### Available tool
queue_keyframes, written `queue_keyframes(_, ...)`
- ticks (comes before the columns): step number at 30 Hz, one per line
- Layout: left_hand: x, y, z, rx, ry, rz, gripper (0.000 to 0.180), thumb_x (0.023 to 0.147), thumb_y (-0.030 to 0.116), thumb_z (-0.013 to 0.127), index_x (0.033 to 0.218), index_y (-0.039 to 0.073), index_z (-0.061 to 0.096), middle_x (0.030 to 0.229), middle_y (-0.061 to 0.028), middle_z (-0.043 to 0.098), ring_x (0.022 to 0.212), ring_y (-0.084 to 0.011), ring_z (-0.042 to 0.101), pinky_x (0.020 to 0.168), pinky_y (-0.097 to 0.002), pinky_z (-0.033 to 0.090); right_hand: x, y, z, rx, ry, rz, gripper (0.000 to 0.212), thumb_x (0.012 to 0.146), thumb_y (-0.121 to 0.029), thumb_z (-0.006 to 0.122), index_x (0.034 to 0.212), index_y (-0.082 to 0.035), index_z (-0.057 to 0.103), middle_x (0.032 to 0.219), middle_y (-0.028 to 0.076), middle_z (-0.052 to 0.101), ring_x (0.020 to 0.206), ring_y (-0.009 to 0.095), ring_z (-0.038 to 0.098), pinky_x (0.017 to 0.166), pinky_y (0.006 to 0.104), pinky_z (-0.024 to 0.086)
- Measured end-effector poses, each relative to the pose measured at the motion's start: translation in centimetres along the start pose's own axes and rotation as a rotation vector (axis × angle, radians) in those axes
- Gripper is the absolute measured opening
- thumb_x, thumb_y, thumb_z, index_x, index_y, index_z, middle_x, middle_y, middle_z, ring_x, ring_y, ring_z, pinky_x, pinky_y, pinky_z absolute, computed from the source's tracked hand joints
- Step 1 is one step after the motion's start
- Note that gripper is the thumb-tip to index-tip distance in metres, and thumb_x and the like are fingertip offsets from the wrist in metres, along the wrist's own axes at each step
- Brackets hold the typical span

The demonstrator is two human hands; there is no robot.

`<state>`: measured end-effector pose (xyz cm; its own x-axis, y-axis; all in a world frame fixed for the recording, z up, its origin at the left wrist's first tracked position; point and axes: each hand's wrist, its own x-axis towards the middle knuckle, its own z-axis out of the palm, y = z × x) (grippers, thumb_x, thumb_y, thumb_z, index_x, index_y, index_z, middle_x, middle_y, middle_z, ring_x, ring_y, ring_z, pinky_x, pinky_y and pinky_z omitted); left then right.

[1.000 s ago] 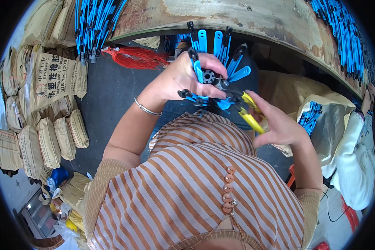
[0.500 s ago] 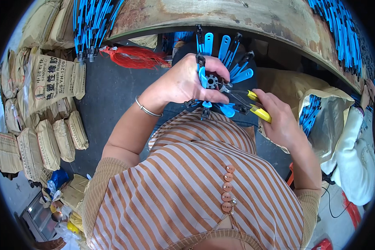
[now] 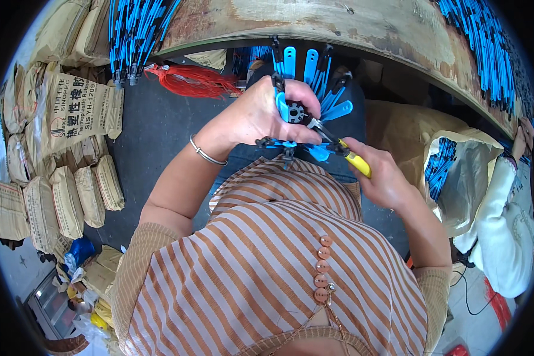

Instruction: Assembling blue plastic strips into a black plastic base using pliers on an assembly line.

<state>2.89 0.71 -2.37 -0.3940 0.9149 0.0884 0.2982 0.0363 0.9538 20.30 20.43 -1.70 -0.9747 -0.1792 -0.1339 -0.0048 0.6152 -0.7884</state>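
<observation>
My left hand (image 3: 261,118) is closed around a spoked piece (image 3: 296,112) with a round, notched black hub and flat blue arms fanning out, several ending in black fittings. The hub's open face shows between thumb and fingers. My right hand (image 3: 382,175) grips pliers (image 3: 358,164) with yellow-and-black handles, squeezed together. Their metal jaws reach the hub's right edge, beside my left thumb. Exactly what the jaws bite on is too small to make out.
Blue rods with black ends (image 3: 141,35) hang over the wooden table (image 3: 267,24) at left, more (image 3: 480,53) at right. Red strands (image 3: 193,80) lie beneath. Brown sacks (image 3: 80,113) pile up left. An open bag (image 3: 463,178) holds blue rods; another person's white sleeve (image 3: 504,225) is beside it.
The plier handles, spread apart before, are now squeezed together. My right hand has moved left and slightly down with them. My left hand and the spoked piece have shifted slightly left.
</observation>
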Motion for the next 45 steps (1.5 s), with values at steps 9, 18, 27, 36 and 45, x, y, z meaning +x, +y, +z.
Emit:
queue_keyframes(9,0.1,0.2,0.6,-0.021,0.036,0.067,0.036,0.059,0.017,0.083,0.084,0.000,0.062,0.078,-0.0079,0.063,0.072,-0.0172,0.059,0.067,-0.0279,0.047,0.7,-4.4,-4.8,0.596,-0.347,0.637,0.022,0.084,-0.005,0.053,0.106,0.000,0.052,0.074,0.006,0.061,0.061,0.012,0.059,0.055,0.0247,0.046)
queue_keyframes(18,0.2,0.2,0.6,0.073,0.051,-0.040,0.037,0.060,0.021,0.083,0.084,-0.001,0.065,0.076,-0.0100,0.063,0.068,-0.0190,0.060,0.065,-0.0274,0.047,0.8,-5.3,-4.9,0.291,-0.346,0.525,0.017,0.084,-0.005,0.053,0.100,0.001,0.051,0.072,0.008,0.061,0.060,0.013,0.060,0.053,0.0265,0.046)
queue_keyframes(27,0.5,-0.1,0.2,0.102,0.060,-0.030,0.032,0.061,0.013,0.082,0.084,0.000,0.064,0.079,-0.0053,0.064,0.072,-0.0146,0.060,0.067,-0.0271,0.048,0.0,-4.3,-2.4,-0.004,-0.095,0.285,0.029,0.080,0.000,0.056,0.108,0.001,0.051,0.072,0.019,0.061,0.060,0.029,0.062,0.057,0.0347,0.047)
queue_keyframes(36,0.2,-0.4,-0.2,-0.097,0.020,-0.005,0.036,0.061,0.021,0.082,0.085,0.001,0.065,0.077,-0.0084,0.064,0.071,-0.0190,0.061,0.065,-0.0279,0.047,0.5,-3.5,-4.0,0.022,-0.140,0.250,0.032,0.079,-0.001,0.057,0.111,0.001,0.051,0.071,0.015,0.061,0.059,0.024,0.062,0.055,0.0326,0.047)
queue_keyframes(45,0.3,0.2,0.2,0.067,0.016,0.076,0.032,0.062,0.021,0.081,0.082,0.002,0.066,0.071,-0.0076,0.063,0.064,-0.0171,0.060,0.059,-0.0270,0.046,0.8,-5.5,-5.1,0.618,-0.409,0.717,0.024,0.085,-0.005,0.053,0.107,0.003,0.051,0.073,0.007,0.061,0.059,0.012,0.060,0.054,0.0248,0.047)
